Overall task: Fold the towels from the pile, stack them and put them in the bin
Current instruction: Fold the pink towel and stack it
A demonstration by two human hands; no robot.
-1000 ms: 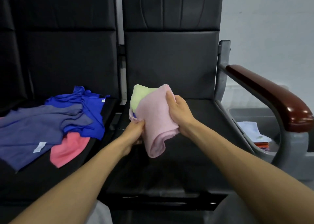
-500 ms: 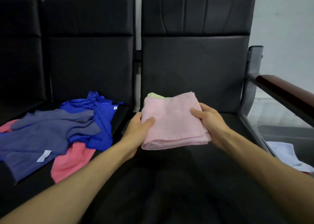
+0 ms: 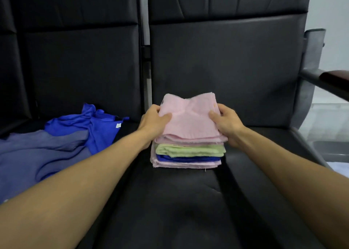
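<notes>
Folded pink towel (image 3: 190, 120) tops the stack (image 3: 187, 156) on the black seat (image 3: 188, 201), toward its back. Left hand (image 3: 153, 120) and right hand (image 3: 225, 122) clamp the towel's side edges, thumbs on top. Loose pile (image 3: 56, 144) lies left of the seat.

We count four folded towels in one stack (image 3: 188, 152): two pink, one green, one blue; beside it lie two loose towels, one bright blue towel (image 3: 98, 124), one grey-blue towel (image 3: 37, 154). Two hands, the left hand (image 3: 153, 120) and the right hand (image 3: 226, 122); one armrest (image 3: 336, 78).
</notes>
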